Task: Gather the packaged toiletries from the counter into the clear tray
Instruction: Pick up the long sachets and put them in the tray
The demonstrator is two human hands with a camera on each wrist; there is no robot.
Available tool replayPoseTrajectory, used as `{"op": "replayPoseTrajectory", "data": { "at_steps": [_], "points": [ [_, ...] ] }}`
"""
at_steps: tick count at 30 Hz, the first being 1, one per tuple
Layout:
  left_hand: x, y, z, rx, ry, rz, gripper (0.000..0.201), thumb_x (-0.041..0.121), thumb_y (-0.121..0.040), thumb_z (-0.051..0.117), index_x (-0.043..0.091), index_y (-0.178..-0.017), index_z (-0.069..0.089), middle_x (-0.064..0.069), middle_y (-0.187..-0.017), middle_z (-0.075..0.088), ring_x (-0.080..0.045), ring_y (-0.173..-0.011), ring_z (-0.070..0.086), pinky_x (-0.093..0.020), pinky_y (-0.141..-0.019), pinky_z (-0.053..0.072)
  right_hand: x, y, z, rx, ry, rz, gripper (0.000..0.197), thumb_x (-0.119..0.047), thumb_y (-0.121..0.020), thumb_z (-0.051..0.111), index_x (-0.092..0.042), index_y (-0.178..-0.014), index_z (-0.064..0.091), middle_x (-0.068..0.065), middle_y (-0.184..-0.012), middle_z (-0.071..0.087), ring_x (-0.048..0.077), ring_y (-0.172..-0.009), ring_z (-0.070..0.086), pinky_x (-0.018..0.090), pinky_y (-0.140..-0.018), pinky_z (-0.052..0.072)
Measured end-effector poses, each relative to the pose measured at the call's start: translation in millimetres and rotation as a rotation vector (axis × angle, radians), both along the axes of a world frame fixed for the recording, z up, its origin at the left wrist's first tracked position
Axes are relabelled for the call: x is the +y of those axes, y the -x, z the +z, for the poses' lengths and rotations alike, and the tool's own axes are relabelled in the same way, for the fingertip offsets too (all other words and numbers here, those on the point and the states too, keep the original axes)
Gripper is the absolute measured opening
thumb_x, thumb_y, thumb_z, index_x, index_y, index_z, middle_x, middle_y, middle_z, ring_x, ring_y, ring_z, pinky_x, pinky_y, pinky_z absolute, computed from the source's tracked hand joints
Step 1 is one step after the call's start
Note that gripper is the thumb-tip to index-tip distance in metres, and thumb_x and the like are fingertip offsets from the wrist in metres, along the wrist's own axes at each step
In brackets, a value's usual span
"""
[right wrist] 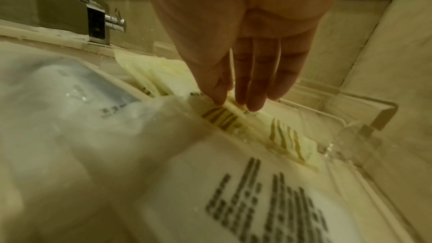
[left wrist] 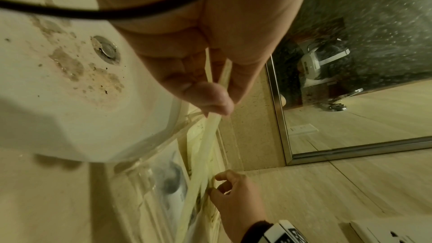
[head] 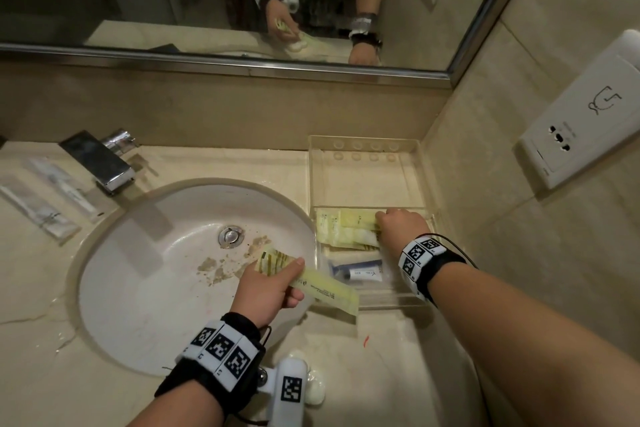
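My left hand pinches several flat yellow packets over the basin's right rim, just left of the clear tray. In the left wrist view the packets show edge-on between thumb and fingers of the left hand. My right hand reaches down into the tray's near half, where its thumb and fingertips pinch the yellow packets lying there. The right wrist view shows the right hand on those striped packets. A blue razor pack lies in the tray too.
Two long white packaged items lie on the counter left of the chrome faucet. The stained basin fills the middle. A white round item sits at the counter's front edge. Mirror behind, wall socket at right.
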State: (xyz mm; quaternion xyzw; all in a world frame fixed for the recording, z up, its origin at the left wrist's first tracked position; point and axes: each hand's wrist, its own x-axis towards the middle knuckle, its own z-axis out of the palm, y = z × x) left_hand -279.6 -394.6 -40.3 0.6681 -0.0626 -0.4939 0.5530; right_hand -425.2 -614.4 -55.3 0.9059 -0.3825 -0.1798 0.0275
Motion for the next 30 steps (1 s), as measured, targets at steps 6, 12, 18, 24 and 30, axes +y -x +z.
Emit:
{"op": "replayPoseTrajectory", "data": {
  "at_steps": [6, 12, 18, 24, 30],
  "points": [
    [-5, 4, 6, 0.082, 0.040, 0.026, 0.027, 0.016, -0.087, 0.070, -0.006, -0.102, 0.063, -0.016, -0.068, 0.071, -0.017, -0.047, 0.064, -0.022, -0.049, 0.057, 7, -5, 22, -0.191, -0.023, -0.072, 0.024, -0.024, -0.090, 0.053, -0.012, -0.110, 0.055, 0.007, -0.101, 0.062, 0.026, -0.091, 0.060, 0.035, -0.071, 0.048],
    [-28, 18, 10, 0.162, 0.091, 0.036, 0.018, 0.009, -0.091, 0.064, -0.007, -0.099, 0.064, -0.025, -0.084, 0.074, -0.025, -0.062, 0.071, -0.024, -0.055, 0.061, 52, 0, 48, -0.554, -0.378, 0.250, 0.046, -0.059, -0.081, 0.058, -0.023, -0.107, 0.062, -0.006, -0.107, 0.065, 0.011, -0.101, 0.055, 0.028, -0.086, 0.047],
    [-39, 35, 8, -0.009, 0.053, -0.082, 0.014, 0.013, -0.089, 0.067, 0.004, -0.078, 0.069, -0.014, -0.068, 0.074, -0.022, -0.060, 0.067, -0.031, -0.061, 0.057, 58, 20, 38, -0.461, -0.373, 0.285, 0.029, -0.038, -0.082, 0.068, -0.025, -0.108, 0.060, -0.004, -0.105, 0.063, 0.014, -0.101, 0.054, 0.035, -0.087, 0.049],
    [-41, 39, 7, -0.044, 0.057, -0.144, 0.018, 0.021, -0.088, 0.069, 0.018, -0.106, 0.065, -0.006, -0.098, 0.072, -0.020, -0.084, 0.069, -0.034, -0.071, 0.053, 40, 36, 26, -0.388, -0.258, 0.184, 0.022, -0.021, -0.085, 0.064, -0.016, -0.106, 0.059, 0.007, -0.103, 0.061, 0.024, -0.094, 0.058, 0.038, -0.081, 0.052],
    [-32, 24, 8, -0.040, 0.046, -0.104, 0.022, 0.023, -0.089, 0.068, 0.019, -0.109, 0.061, -0.010, -0.103, 0.070, -0.020, -0.083, 0.066, -0.031, -0.070, 0.052, 18, 29, 9, -0.255, -0.207, 0.116, 0.019, -0.013, -0.087, 0.058, -0.010, -0.106, 0.058, 0.010, -0.100, 0.065, 0.026, -0.094, 0.057, 0.039, -0.081, 0.052]
  ]
}}
